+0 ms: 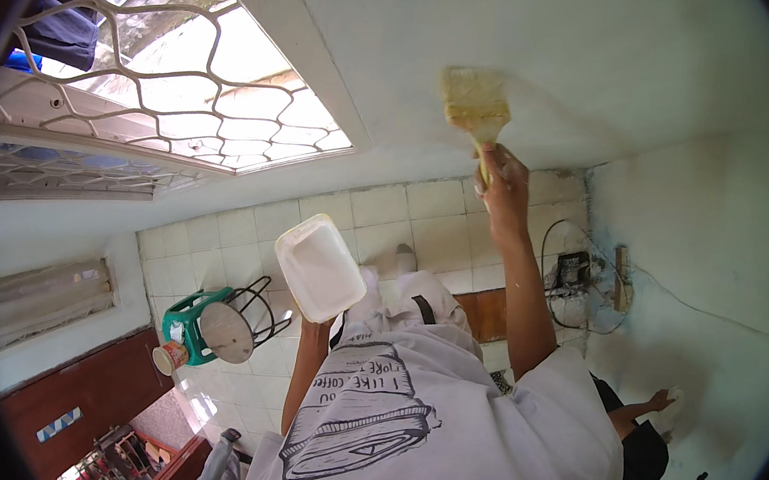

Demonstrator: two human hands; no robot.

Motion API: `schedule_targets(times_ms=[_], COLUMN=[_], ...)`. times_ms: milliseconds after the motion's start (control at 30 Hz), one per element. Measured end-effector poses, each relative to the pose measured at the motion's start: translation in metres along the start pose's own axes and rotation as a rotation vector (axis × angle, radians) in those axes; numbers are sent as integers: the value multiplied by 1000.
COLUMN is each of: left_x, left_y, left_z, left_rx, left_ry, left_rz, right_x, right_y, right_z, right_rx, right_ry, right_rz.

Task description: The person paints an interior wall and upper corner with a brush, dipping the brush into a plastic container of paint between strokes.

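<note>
In the head view, I have the two hands well apart. My right hand [506, 185] is closed around the handle of a broad paintbrush [477, 101], its yellowish bristles pointing away from me, over the pale wall [378, 17]; I can't tell whether they touch it. My left hand, nearer the body, bears a white tray [320, 266] with rounded corners; the tray hides the fingers, so I can't tell how they close. Left of the tray I see a green stool [195, 314] beside a round-topped stool [227, 332], and beyond it, up and left, a window grille [155, 74]. Right of the brush hand, a dark cable [546, 242] loops near the corner; farther toward me, another person [646, 455] reaches to the wall.
</note>
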State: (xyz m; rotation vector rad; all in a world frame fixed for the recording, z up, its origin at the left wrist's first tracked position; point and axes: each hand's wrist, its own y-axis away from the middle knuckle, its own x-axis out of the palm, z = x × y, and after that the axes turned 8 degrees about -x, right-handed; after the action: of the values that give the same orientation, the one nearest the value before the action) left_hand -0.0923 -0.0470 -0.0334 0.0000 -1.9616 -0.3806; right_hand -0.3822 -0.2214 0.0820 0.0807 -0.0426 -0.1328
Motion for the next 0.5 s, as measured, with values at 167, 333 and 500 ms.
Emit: schedule_targets(times_ms=[167,333,500], left_x=[-28,-19,-23], left_y=[-9,11,29], left_z=[8,-5,-20], left_rx=[-4,41,101], left_ry=[-4,24,18], left_rz=[-27,-118,-207], right_x=[0,1,-10], right_y=[-5,-55,-57], right_z=[22,-158,-313], right_rx=[-229,-156,219], right_ry=[3,195,354], right_rz=[14,104,130])
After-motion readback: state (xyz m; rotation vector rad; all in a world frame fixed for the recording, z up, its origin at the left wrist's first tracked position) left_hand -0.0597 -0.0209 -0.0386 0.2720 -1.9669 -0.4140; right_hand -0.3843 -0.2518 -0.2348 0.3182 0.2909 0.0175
